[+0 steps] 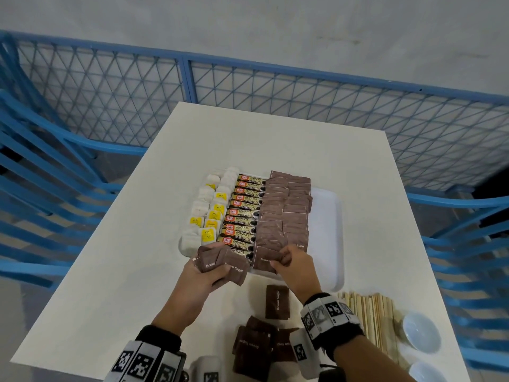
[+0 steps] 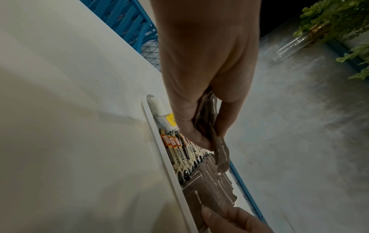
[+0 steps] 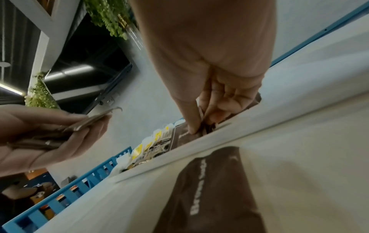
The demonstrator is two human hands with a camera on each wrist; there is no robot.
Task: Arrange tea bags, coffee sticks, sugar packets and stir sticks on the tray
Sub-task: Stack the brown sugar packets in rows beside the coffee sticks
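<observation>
Two hands working: left hand [image 1: 203, 277] gripping spare sugar packets [image 1: 223, 267] as supply, right hand [image 1: 293, 261] pinching one packet [image 1: 265, 260] onto tray [image 1: 327, 230] at six o'clock, extending the row.

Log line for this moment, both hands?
left hand: holds sugar packet stack | right hand: pinches sugar packet at tray | stir sticks: on table

Tray [image 1: 327, 230]: white, right part bare.
Tea bags [image 1: 209, 213]: two columns, tray's left.
Coffee sticks [image 1: 245, 213]: one stacked column, middle.
Sugar packets [image 1: 286, 213]: brown, overlapping rows; others loose on the table.
Stir sticks [image 1: 369, 318]: apparently wooden, off-tray.
</observation>
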